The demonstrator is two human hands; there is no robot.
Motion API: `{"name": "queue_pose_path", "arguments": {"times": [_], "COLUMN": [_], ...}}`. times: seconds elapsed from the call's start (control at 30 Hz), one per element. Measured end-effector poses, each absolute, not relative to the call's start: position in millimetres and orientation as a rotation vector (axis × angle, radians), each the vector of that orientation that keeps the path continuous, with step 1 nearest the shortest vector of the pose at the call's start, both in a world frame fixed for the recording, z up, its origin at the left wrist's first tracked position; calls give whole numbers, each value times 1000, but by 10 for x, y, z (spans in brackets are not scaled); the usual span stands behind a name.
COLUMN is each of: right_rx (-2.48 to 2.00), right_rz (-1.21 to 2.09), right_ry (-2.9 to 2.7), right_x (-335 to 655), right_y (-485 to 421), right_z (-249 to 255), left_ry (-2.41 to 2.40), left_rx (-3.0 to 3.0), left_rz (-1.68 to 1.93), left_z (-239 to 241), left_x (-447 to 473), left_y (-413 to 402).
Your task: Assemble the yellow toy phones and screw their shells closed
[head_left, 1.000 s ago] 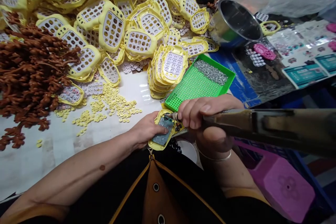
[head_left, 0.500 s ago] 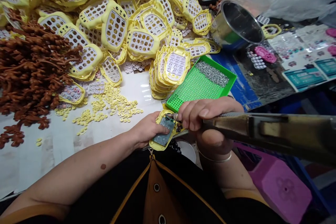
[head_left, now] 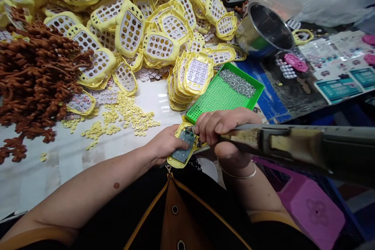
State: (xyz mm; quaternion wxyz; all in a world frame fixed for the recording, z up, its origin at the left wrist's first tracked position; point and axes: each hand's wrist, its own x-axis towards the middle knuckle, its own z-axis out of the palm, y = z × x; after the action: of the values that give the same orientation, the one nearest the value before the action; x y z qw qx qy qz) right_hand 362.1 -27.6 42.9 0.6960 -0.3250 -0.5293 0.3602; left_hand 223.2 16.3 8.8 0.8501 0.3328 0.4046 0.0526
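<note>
My left hand point(head_left: 167, 143) grips a yellow plastic toy shell point(head_left: 175, 163), its thumb pressed on the grey-green circuit board point(head_left: 182, 152) inside. Wrapped in my right hand point(head_left: 224, 125) is a long power screwdriver point(head_left: 278, 140), lying almost level and running off to the right. Its tip meets the upper part of the shell, near the board's top edge; whether a screw sits under it is too small to tell. Just beyond my hands is a green perforated tray point(head_left: 215, 103) with a heap of silver screws point(head_left: 237, 82). A stack of yellow shells point(head_left: 195, 72) with white keypads stands left of it.
Piled yellow shells point(head_left: 129, 27) fill the back. Brown plastic parts point(head_left: 38, 74) heap at left, with small yellow buttons point(head_left: 129, 115) scattered nearby. A metal pot point(head_left: 263, 27) stands back right beside printed sheets point(head_left: 336, 70). A pink stool point(head_left: 316, 211) is below right.
The screwdriver and my right hand have shifted slightly left and its body tilts a little differently. My left hand and the shell stay nearly where they were.
</note>
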Motion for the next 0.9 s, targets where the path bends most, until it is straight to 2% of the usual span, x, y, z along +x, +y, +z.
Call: {"name": "queue_pose_path", "arguments": {"times": [0.2,0.33,0.5,0.9], "right_rx": [-654,-732,-807,-826], "right_rz": [777,586,440,450], "right_ry": [-1243,-1220,-1182,-1133], "right_x": [3673,3829,4078,4176], "right_y": [-296,-302,-268,-146], "right_z": [537,616,468,195], "left_ry": [852,894,901,927], "left_rx": [656,633,628,624], "left_rz": [127,114,83,56], "left_z": [101,111,109,117], "left_x": [2233,2228,2215,2218], "left_y": [165,169,182,186]}}
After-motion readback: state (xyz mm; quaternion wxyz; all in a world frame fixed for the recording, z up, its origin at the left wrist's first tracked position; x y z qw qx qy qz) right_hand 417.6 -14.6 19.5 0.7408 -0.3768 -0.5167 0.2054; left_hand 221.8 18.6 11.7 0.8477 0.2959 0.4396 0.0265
